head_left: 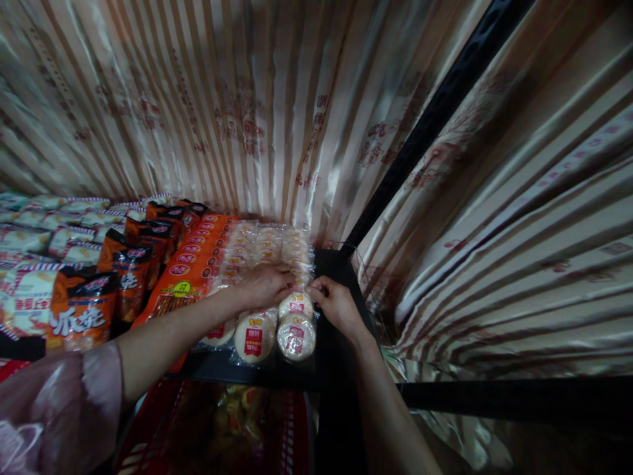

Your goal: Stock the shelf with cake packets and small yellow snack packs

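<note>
Clear-wrapped packs of round white rice crackers (254,338) with red labels stand in three rows on a black shelf (301,377). My left hand (270,285) reaches across the middle row. Its fingers are bent onto a rice cracker pack (298,305) in the right-hand row. On that row's right edge, my right hand (333,303) has thumb and forefinger pinched at the clear wrapper. The fingertips of both hands are small and dim in this light. Left of the crackers lies an orange pack (198,254) with a yellow round label.
Orange-and-black snack bags (84,307) and white snack bags (30,244) fill the shelf to the left. A black upright post (395,165) rises at the shelf's back right corner. Pleated curtain (247,99) hangs behind. Below sits a red basket (153,422) holding packaged goods.
</note>
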A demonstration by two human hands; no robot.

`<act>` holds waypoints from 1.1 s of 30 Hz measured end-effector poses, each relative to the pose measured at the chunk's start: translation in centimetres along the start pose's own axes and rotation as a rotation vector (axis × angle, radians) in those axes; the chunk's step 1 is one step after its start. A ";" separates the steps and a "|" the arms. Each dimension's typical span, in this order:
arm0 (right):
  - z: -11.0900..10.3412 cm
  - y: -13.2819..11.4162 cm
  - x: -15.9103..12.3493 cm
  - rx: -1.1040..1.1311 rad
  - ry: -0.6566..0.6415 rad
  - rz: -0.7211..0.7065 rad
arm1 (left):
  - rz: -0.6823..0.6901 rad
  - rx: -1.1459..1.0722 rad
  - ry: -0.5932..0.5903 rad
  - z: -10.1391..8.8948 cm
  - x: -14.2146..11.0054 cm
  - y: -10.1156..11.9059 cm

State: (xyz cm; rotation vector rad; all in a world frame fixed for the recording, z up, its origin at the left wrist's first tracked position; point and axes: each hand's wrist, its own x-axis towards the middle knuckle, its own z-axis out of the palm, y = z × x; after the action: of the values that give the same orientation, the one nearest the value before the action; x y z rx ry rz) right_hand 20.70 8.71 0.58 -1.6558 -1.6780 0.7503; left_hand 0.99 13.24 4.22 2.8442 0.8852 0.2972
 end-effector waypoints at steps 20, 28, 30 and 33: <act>-1.9 1.0 -1.9 -0.002 -0.436 0.120 | -0.060 0.124 0.035 0.8 0.1 0.5; -1.8 0.4 -1.8 0.030 -0.396 0.082 | -0.057 0.131 0.057 0.9 0.2 0.4; -1.8 0.5 -1.7 0.029 -0.379 0.066 | -0.064 0.133 0.061 0.8 0.1 0.4; -1.8 0.5 -1.7 0.013 -0.344 0.038 | -0.086 0.156 0.110 0.5 -0.3 1.3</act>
State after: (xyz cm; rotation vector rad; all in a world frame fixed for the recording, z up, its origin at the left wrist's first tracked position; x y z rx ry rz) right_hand 22.39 6.98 1.21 -1.6219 -1.8715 1.1136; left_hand 1.57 11.95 3.98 2.9444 1.0940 0.3941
